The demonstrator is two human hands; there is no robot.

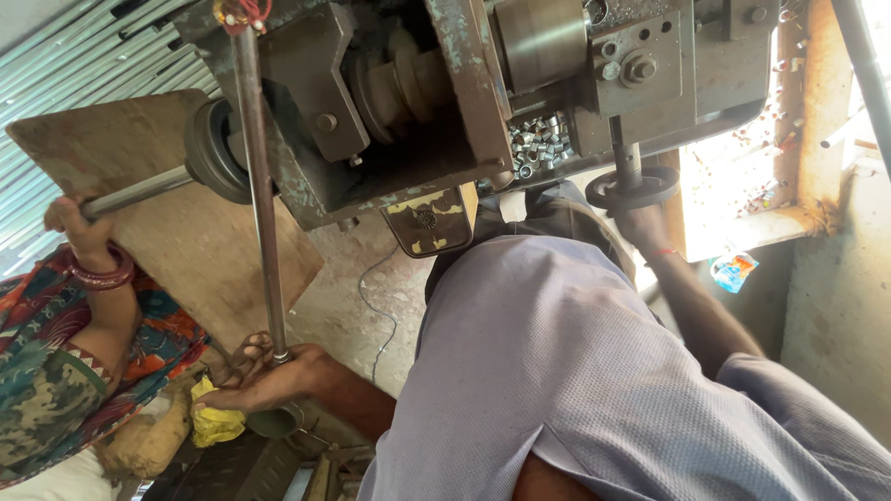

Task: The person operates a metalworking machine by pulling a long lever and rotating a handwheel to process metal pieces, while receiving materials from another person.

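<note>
A grimy grey-green metal machine (445, 102) fills the top of the view. My left hand (264, 380) is closed around the lower end of a long steel lever rod (260, 186) that hangs from the machine. My right hand (642, 225) reaches up and grips a small dark handwheel (631, 188) on the machine's right side; its fingers are partly hidden behind the wheel. A heap of several small shiny metal rings (538, 139) lies in a recess of the machine. My lilac shirt (557, 371) covers the lower middle.
At the left another person in patterned clothes, with red bangles, holds the end of a steel bar (139, 192) fed into the machine's chuck (212, 148). Behind it stands a wooden board (195, 250). A yellow cloth (215, 422) lies low left, and a blue wrapper (733, 271) lies by the wall.
</note>
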